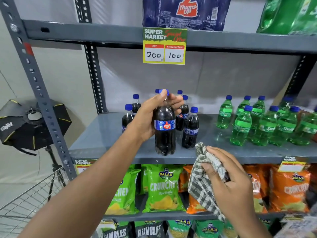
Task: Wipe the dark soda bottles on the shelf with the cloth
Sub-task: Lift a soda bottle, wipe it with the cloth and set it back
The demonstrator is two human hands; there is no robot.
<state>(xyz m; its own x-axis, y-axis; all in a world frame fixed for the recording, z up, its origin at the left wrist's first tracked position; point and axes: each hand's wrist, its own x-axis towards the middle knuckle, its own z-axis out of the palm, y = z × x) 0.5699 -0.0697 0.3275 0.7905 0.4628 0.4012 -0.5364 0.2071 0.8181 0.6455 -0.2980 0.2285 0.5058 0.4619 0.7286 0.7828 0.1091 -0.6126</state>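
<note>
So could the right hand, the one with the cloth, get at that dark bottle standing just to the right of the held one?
Probably yes. The right hand with the cloth sits just below and in front of that dark bottle, which stands at the front with nothing between them.

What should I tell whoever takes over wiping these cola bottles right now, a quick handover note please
Left hand: grip closed on the front dark soda bottle, near its neck, at the shelf front edge.
Right hand: holding the checked cloth bunched, below and right of that bottle, not touching it.
Other dark bottles stand behind on the same shelf; green bottles to the right.
Done: can't tell which are wiped.
Left: wipe the held bottle, then the rest.
</note>
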